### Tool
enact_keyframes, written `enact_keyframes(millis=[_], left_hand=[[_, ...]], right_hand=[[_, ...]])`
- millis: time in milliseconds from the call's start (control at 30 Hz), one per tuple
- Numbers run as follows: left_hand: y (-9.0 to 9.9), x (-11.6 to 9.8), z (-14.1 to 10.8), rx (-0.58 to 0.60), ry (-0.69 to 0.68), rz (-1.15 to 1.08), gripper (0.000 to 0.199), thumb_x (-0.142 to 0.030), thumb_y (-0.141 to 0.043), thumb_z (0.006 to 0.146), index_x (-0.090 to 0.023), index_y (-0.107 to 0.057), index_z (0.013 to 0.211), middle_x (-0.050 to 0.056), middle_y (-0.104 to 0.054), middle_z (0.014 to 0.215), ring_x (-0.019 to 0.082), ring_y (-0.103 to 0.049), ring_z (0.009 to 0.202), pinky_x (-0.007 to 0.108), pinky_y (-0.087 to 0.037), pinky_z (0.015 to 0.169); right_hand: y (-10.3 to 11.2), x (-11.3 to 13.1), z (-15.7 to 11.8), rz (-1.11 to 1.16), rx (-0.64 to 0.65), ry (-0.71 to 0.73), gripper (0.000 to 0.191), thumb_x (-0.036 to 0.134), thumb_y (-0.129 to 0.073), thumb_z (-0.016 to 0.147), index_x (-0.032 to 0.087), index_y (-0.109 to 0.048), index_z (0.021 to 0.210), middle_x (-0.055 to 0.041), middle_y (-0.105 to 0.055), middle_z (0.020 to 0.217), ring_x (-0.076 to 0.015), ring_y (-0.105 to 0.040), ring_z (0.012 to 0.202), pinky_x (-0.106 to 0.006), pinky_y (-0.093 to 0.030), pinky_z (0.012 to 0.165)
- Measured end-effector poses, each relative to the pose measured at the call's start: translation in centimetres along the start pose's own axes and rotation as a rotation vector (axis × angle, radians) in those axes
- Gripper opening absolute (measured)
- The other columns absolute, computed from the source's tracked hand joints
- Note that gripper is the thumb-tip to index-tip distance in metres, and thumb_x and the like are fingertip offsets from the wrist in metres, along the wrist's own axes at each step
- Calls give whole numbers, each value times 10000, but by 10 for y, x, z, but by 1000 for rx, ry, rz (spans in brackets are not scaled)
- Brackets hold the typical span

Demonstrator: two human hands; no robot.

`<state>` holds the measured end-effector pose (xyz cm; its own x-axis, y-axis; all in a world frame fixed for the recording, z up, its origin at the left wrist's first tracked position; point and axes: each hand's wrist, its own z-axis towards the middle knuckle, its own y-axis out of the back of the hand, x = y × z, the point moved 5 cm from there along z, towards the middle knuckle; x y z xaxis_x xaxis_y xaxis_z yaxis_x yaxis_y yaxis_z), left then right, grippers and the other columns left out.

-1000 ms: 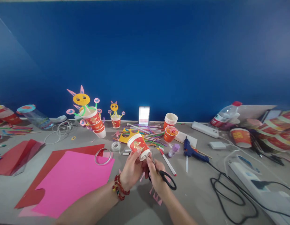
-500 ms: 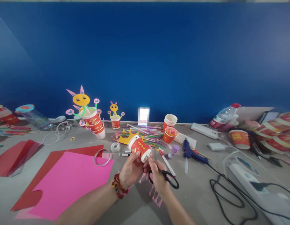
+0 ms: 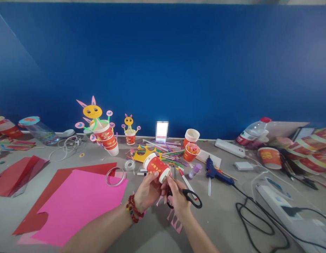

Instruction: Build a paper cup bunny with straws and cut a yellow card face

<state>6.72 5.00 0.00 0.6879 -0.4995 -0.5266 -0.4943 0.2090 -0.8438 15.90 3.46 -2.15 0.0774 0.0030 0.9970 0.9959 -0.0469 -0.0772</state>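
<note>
A red paper cup [image 3: 155,166] with gold print and white ends lies tilted in my left hand [image 3: 149,188], whose fingers wrap round it from below. Black-handled scissors [image 3: 192,198] are in my right hand [image 3: 178,196], their blade pointing up past the fingers. My right fingertips meet the cup's lower right end; whether they pinch anything there is hidden. Beneath my hands lie pink paper scraps [image 3: 175,225]. Just behind the cup is a yellow paper piece [image 3: 141,154] with cut-outs.
Pink paper [image 3: 86,207] lies over red paper at left. Cup figures with rabbit faces [image 3: 92,111] stand behind. Several pipe cleaners [image 3: 173,147], a marker [image 3: 187,181], a glue stick [image 3: 195,170] and red cups [image 3: 191,151] lie beyond. A blue glue gun [image 3: 214,172] trails its cord near a power strip [image 3: 278,207].
The cup has turned a little in my left hand, so its gold print shows differently. My right hand with the scissors has hardly moved.
</note>
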Motion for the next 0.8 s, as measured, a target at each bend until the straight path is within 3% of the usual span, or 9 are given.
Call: enact_keyframes(millis=[67,133,267,367,467,533,667,800], left_hand=[[-2,-3,0,13,-27,-12,288,-418,-734,777,-135,-692,807,4,-594,589,156,-561,524,266,-454,477],[-6,-9,1,3,-78,-27,272,-408,-732,791,-144,-701,848,29,-657,688,170,-607,621,276,-483,568],[-7,-17,1,-108,-146,-25,198,-334,-724,831,-158,-712,921,49,-713,846,182,-649,775,286,-498,730],[-6,-16,2,-136,-141,-16,133,-267,-720,815,-149,-716,876,45,-717,825,174,-651,747,285,-495,721],[-5,-12,4,-74,-116,-47,128,-268,-704,799,-145,-712,837,35,-709,767,159,-624,640,294,-489,659],[-2,-11,5,-60,-120,-86,112,-245,-698,788,-148,-714,841,32,-714,749,171,-639,660,303,-497,692],[3,-12,4,-112,-167,-176,182,-185,-709,777,-170,-719,957,37,-766,878,204,-690,921,313,-486,907],[0,-15,0,-169,-166,-170,205,-289,-734,832,-166,-705,993,47,-768,976,191,-697,902,317,-506,905]], right_hand=[[3,6,1,-90,1,52,497,571,-464,950,191,-570,648,13,-563,518,-115,-508,378,-222,-390,376],[8,19,1,-286,-11,197,479,512,-458,968,207,-526,606,21,-522,501,-123,-500,420,-235,-382,425],[9,40,-2,-549,-16,418,440,425,-439,983,221,-506,599,17,-501,525,-148,-493,489,-266,-369,496],[7,37,-3,-528,-16,391,459,416,-401,1009,219,-506,608,21,-512,516,-146,-508,472,-258,-373,483],[7,28,-2,-430,-38,309,466,424,-403,1016,210,-521,620,34,-512,500,-127,-497,421,-240,-374,449],[7,29,-2,-418,-63,354,423,409,-433,1004,204,-548,652,21,-545,554,-137,-533,473,-245,-403,486],[8,42,-3,-513,-37,556,316,306,-438,995,202,-593,739,-40,-627,757,-194,-614,684,-296,-461,629],[6,47,-4,-558,36,551,299,265,-441,992,220,-607,747,-57,-654,825,-216,-640,703,-316,-472,635]])
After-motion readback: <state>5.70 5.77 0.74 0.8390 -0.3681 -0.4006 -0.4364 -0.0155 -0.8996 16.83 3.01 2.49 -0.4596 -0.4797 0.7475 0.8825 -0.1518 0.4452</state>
